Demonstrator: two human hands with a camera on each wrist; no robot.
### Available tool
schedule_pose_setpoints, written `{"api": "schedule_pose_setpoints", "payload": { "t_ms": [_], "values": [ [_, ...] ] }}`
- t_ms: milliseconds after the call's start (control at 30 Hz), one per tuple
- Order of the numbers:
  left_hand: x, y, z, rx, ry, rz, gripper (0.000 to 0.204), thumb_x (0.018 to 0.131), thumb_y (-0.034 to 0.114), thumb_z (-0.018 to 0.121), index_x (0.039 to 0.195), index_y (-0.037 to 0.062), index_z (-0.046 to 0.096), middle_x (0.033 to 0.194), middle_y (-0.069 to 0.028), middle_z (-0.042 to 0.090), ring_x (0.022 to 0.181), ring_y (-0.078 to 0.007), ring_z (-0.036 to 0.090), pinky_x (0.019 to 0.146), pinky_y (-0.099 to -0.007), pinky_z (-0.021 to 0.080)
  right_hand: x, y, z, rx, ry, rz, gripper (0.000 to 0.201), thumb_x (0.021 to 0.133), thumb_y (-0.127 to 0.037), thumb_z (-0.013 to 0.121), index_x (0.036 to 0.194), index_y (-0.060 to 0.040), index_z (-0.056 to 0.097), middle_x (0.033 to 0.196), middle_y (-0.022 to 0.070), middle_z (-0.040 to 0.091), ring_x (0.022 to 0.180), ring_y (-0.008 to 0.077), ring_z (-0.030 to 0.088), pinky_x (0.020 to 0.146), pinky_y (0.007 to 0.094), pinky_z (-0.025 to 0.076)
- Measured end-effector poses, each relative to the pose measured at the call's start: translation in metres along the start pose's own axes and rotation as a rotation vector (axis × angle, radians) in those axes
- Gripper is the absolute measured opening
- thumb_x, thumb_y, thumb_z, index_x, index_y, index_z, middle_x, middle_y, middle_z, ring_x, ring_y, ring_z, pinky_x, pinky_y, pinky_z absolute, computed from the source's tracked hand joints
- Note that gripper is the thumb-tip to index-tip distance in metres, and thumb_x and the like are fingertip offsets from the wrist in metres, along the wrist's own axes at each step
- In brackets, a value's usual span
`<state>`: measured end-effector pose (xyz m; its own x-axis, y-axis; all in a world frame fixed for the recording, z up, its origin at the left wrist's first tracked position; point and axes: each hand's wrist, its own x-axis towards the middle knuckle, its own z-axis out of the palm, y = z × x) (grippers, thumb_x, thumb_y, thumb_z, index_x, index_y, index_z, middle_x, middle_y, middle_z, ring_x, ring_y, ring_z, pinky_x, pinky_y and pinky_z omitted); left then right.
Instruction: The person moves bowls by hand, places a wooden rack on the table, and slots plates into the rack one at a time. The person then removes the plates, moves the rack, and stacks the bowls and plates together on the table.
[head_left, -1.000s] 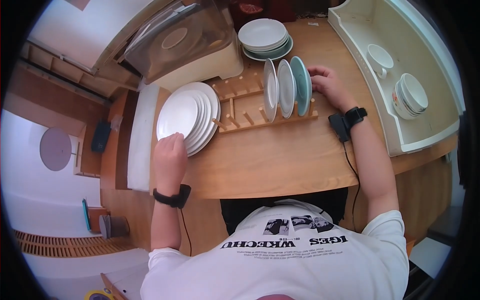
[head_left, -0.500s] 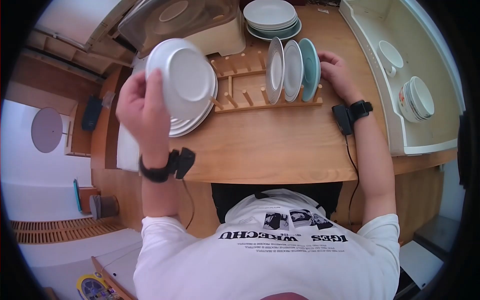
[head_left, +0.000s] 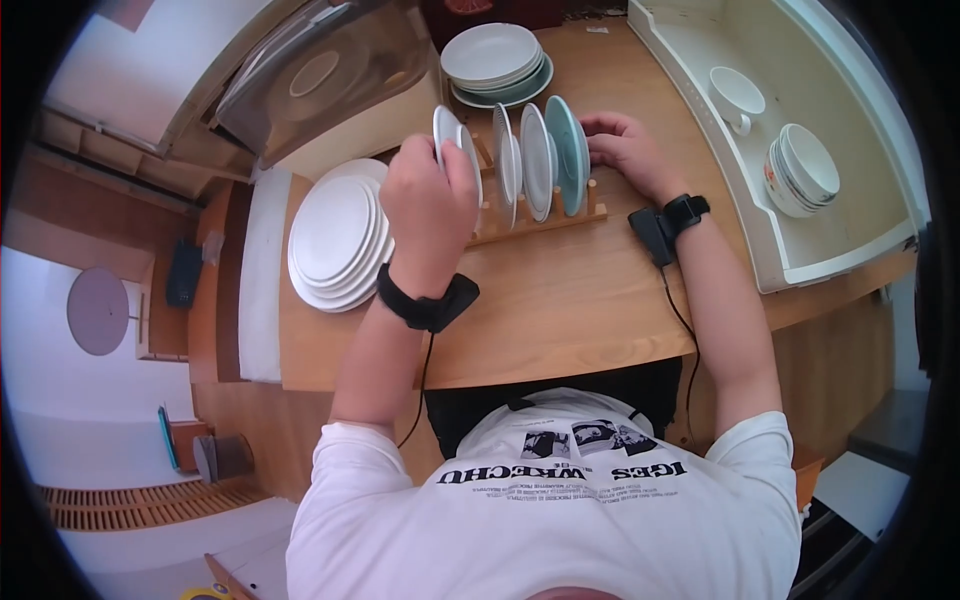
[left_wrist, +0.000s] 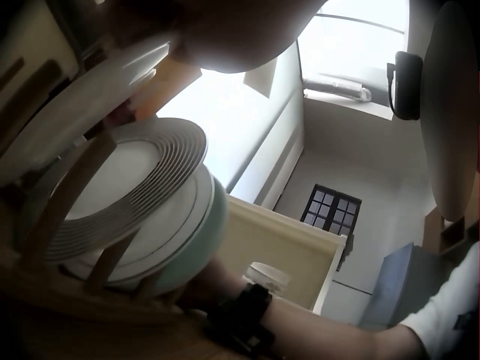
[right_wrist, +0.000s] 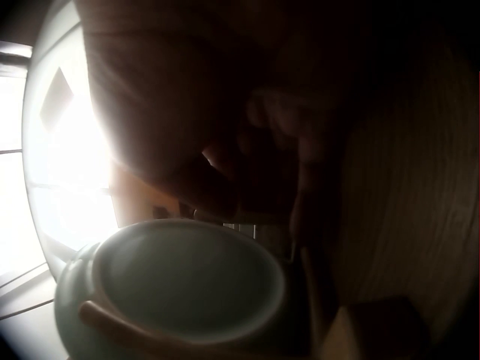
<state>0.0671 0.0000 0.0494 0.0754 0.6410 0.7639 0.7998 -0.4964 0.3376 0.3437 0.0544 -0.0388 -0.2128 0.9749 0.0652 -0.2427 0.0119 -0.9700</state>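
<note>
My left hand (head_left: 430, 200) grips a white plate (head_left: 447, 128) by its near edge, holding it on edge over the left part of the wooden dish rack (head_left: 540, 228). In the left wrist view this plate (left_wrist: 82, 112) stands beside a plate with a ringed rim (left_wrist: 169, 184). Three plates lean upright in the rack: the ring-rimmed plate (head_left: 503, 150), a white plate with a thin rim line (head_left: 538, 165) and a pale green plate (head_left: 567, 160). My right hand (head_left: 635, 155) rests at the rack's right end, fingers beside the green plate's underside (right_wrist: 187, 277).
Stacked white plates (head_left: 335, 235) lie left of the rack. Behind it are stacked bowls and plates (head_left: 490, 55) and a lidded dish box (head_left: 350, 130). At right, a cream tray (head_left: 780, 260) holds a white cup (head_left: 737, 95) and stacked bowls (head_left: 805, 165).
The left hand took a white plate from the left stack, lifted it and carried it right, turning it upright at the rack. The right hand stays by the green plate.
</note>
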Motion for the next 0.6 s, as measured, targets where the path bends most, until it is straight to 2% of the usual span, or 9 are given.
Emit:
{"api": "schedule_pose_setpoints", "payload": {
  "t_ms": [100,233,333,433,467,567,600],
  "values": [
    [-0.010,0.000,0.011,0.055,-0.008,0.049,0.019,0.096,0.014,0.064,0.086,-0.0020,0.065,0.070,-0.0183,0.065,0.062,-0.0354,0.063,0.058,-0.0439,0.049,-0.002,0.007,-0.001,-0.008,-0.005,0.009,0.032,0.099,-0.005,0.062,0.130,0.0028,0.065,0.119,0.0119,0.072,0.099,0.0177,0.071,0.087,0.0308,0.060],
    [-0.014,0.002,0.013,0.023,-0.032,0.035,0.013,0.095,0.009,0.063,0.093,-0.0027,0.060,0.079,-0.0197,0.066,0.069,-0.0402,0.064,0.060,-0.0464,0.050,0.001,0.002,0.001,-0.066,-0.003,-0.034,0.031,0.098,-0.005,0.063,0.128,0.0031,0.066,0.117,0.0115,0.073,0.097,0.0172,0.072,0.086,0.0305,0.060],
    [-0.014,0.004,0.002,-0.047,-0.083,0.032,0.015,0.097,0.012,0.066,0.093,-0.0021,0.063,0.077,-0.0190,0.065,0.067,-0.0384,0.064,0.059,-0.0454,0.050,-0.005,-0.001,0.006,-0.126,0.024,-0.040,0.030,0.098,-0.005,0.065,0.127,0.0030,0.067,0.116,0.0106,0.073,0.096,0.0163,0.071,0.084,0.0298,0.060],
    [-0.018,-0.004,-0.027,-0.096,-0.027,0.063,0.020,0.100,0.017,0.067,0.092,-0.0012,0.069,0.071,-0.0149,0.065,0.061,-0.0295,0.062,0.057,-0.0386,0.048,-0.002,0.000,0.006,-0.189,0.023,-0.064,0.030,0.098,-0.007,0.066,0.127,0.0015,0.068,0.114,0.0086,0.074,0.094,0.0143,0.071,0.081,0.0287,0.059],
    [-0.022,-0.013,-0.045,0.013,-0.089,0.084,0.016,0.098,0.015,0.069,0.095,-0.0004,0.071,0.074,-0.0145,0.066,0.063,-0.0289,0.064,0.059,-0.0367,0.049,-0.001,0.001,0.006,-0.205,0.018,-0.072,0.030,0.098,-0.008,0.066,0.127,0.0008,0.068,0.114,0.0078,0.074,0.093,0.0135,0.070,0.081,0.0283,0.058],
    [-0.037,-0.041,-0.081,0.159,-0.157,-0.062,0.013,0.093,0.012,0.072,0.090,0.0001,0.069,0.076,-0.0180,0.066,0.067,-0.0360,0.064,0.060,-0.0432,0.048,0.001,0.006,0.007,-0.259,0.078,-0.039,0.029,0.099,-0.009,0.066,0.127,-0.0018,0.069,0.112,0.0050,0.074,0.092,0.0109,0.069,0.079,0.0278,0.057],
    [-0.043,-0.056,-0.091,0.249,-0.167,-0.027,0.014,0.093,0.012,0.072,0.093,-0.0012,0.069,0.081,-0.0180,0.068,0.071,-0.0349,0.066,0.064,-0.0422,0.051,0.004,0.009,0.006,-0.287,0.094,-0.036,0.029,0.099,-0.011,0.068,0.127,-0.0027,0.070,0.112,0.0038,0.074,0.093,0.0112,0.068,0.082,0.0282,0.056]
  ]
}}
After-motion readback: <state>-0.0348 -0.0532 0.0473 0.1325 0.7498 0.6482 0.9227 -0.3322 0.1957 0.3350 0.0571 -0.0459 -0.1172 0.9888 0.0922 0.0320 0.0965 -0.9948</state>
